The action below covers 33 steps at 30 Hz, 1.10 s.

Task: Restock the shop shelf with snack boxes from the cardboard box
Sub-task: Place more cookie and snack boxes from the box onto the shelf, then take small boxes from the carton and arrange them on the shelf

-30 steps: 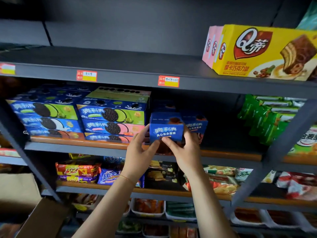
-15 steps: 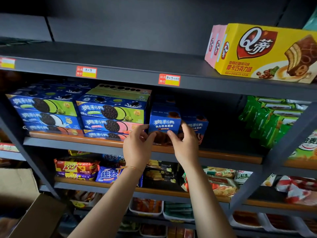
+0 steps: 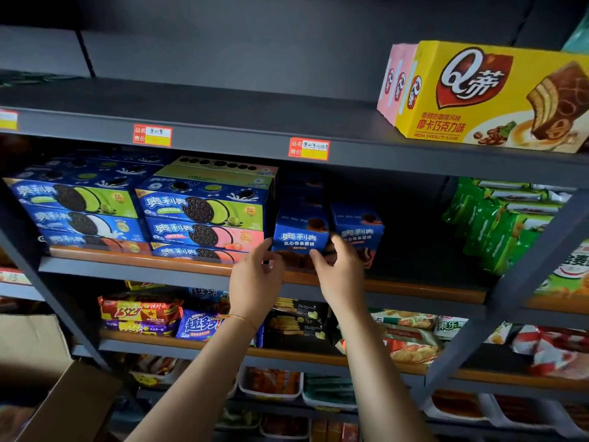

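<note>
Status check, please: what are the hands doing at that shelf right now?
Left hand, right hand: both grip the small blue box. Box on shelf edge. Nothing in the way.

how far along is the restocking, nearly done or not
Partway, it seems. Done: one small blue box stands on the middle shelf. In hand: the left hand and right hand are setting a second blue box beside it. Left: dark space to its right; the cardboard box's contents are hidden.
</note>
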Available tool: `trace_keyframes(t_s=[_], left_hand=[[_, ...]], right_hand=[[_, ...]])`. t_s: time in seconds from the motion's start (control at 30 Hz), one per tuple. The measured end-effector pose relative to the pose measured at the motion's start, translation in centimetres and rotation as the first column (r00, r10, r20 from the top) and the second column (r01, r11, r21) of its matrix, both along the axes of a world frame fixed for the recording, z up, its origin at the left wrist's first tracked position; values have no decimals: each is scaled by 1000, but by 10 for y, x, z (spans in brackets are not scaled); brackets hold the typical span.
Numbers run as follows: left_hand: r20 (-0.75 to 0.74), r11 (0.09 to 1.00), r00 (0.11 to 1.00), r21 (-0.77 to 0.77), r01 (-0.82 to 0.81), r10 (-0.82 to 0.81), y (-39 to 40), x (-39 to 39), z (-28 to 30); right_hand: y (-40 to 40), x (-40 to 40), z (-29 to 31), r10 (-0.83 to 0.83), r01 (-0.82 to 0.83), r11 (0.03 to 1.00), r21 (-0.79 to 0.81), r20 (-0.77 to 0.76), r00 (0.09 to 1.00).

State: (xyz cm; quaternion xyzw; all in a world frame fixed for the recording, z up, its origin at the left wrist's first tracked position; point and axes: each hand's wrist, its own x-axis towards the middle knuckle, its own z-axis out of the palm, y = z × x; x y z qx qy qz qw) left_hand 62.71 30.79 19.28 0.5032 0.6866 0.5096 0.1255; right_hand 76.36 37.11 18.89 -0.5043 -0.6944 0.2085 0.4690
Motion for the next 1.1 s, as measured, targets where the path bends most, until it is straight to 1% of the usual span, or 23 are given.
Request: trace_keyframes(t_s=[0.07,0.13,0.2,0.27,0.33,0.4,0.47,0.53,0.63,0.7,0.8,0.87,0.93,0.97,1.03,1.1], left_hand=[[18,1000,1000,4,-1,1,-3,-1,-5],[64,999,998,39,-5,2,-10,-3,-9],[117,996,993,82,-19,9,-20,-8,-11],[133,993,990,103,-50,36,-35,-20,-15],[143,995,988,66,-76,66,-53,-40,-26],[156,995,982,-22,-100,103,-74,-67,-42],[179,982,971,-130,-137,159,-97,-99,-64],[215,953,945,-228,-198,248,-123,-138,-92],[259,891,874,-314,-327,412,-173,-202,-137],[259,836,816,-360,-414,516,-209,-246,-166],[263,721,695,-460,-519,669,-264,-317,-207],[252,653,628,-507,-562,736,-299,-366,-238],[218,576,567,-568,-588,794,-331,-413,-272],[175,531,545,-585,-613,820,-346,-434,-287],[33,446,522,-566,-693,853,-373,-473,-320],[-88,394,517,-545,-741,851,-393,-507,-353]], right_hand=[[-5,1,-2,-2,2,1000,12,-7,1000],[-12,1,1,-35,36,998,60,-14,999],[-23,-2,7,-58,66,990,123,-62,996],[-38,-12,14,3,23,982,186,-138,990],[-54,-32,15,129,-97,979,182,-175,976],[-69,-62,6,271,-258,962,89,-193,943],[-82,-103,-17,398,-412,910,-49,-177,900],[-97,-151,-47,505,-523,827,-204,-139,852],[-125,-228,-97,636,-613,676,-410,-97,766],[-146,-281,-128,694,-633,586,-506,-91,715],[-181,-364,-171,766,-637,477,-606,-70,640],[-202,-420,-201,802,-632,398,-666,-82,592],[-222,-477,-231,837,-605,344,-718,-57,544],[-230,-506,-249,852,-586,329,-740,-34,522],[-247,-560,-285,882,-547,297,-783,4,472],[-261,-606,-327,913,-476,277,-834,75,400]])
